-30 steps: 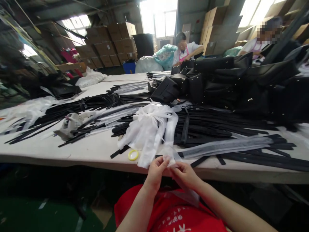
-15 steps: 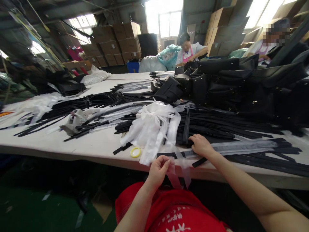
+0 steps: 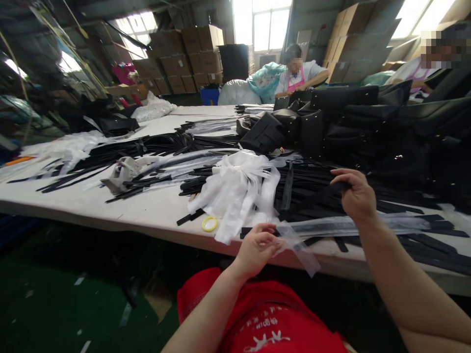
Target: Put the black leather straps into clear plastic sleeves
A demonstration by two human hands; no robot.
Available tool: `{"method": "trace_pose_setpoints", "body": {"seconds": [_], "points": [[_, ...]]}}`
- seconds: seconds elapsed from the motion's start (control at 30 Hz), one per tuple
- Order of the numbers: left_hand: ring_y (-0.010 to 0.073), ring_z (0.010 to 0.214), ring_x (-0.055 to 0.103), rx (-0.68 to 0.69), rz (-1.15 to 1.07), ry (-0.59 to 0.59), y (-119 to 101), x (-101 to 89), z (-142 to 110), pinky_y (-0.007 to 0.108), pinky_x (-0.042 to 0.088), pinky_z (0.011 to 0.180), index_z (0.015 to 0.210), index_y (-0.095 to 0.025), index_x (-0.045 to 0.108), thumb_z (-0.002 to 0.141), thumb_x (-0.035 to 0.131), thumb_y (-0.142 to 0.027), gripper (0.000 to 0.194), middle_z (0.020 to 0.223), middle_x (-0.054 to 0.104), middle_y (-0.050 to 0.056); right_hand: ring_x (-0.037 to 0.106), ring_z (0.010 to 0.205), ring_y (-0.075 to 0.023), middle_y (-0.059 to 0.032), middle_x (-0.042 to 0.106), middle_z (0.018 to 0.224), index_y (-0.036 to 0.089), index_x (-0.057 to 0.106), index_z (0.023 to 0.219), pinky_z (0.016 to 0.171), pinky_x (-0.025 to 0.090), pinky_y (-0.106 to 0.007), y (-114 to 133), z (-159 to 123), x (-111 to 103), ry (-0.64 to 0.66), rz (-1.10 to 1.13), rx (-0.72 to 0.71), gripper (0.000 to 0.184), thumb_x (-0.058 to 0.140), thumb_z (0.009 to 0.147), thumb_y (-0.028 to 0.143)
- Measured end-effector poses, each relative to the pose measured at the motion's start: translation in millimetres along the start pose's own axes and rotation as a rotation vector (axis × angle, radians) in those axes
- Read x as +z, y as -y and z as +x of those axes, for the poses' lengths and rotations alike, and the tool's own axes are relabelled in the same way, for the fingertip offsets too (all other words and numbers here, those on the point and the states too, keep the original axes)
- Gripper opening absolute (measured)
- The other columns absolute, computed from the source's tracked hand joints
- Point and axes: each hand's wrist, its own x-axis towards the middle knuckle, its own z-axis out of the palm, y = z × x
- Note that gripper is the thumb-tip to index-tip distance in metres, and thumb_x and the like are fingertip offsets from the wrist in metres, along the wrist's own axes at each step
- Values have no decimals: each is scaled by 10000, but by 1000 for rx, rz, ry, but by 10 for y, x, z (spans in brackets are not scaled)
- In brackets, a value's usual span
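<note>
now left fingers (image 3: 265, 239) pinching one clear sleeve (image 3: 302, 250), right fingers (image 3: 349, 178) one black strap (image 3: 334, 188)

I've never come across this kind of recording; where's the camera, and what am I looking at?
No machine here: a person works with two bare hands, filmed by a camera worn on the head, looking forward and down. On the pale table lie flat black straps, a bunch of white plastic sleeves, a round yellow ring and a heap of studded black leather-like goods. The left hand holds a translucent plastic strip; the right hand appears to pinch one black strap.
</note>
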Motion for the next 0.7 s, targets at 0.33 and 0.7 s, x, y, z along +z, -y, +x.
{"method": "trace_pose_setpoints", "body": {"seconds": [0.33,0.7], "points": [[162,688,630,171,177,338,-162,259,266,255,499,707,808,-192,780,811,694,-275,120,778,719,52,518,1232,-289,-88,601,1298,233,681,1070,1072,366,-513,496,-102,-114,110,-78,-77,267,559,835,202],[180,732,661,-50,-44,372,163,32,-197,275,518,738,776,-182,762,806,716,-336,163,772,716,52,661,774,-203,-66,729,845,160,741,896,692,532,-303,1032,-1203,550,886,637,626,394,607,825,524]]}}
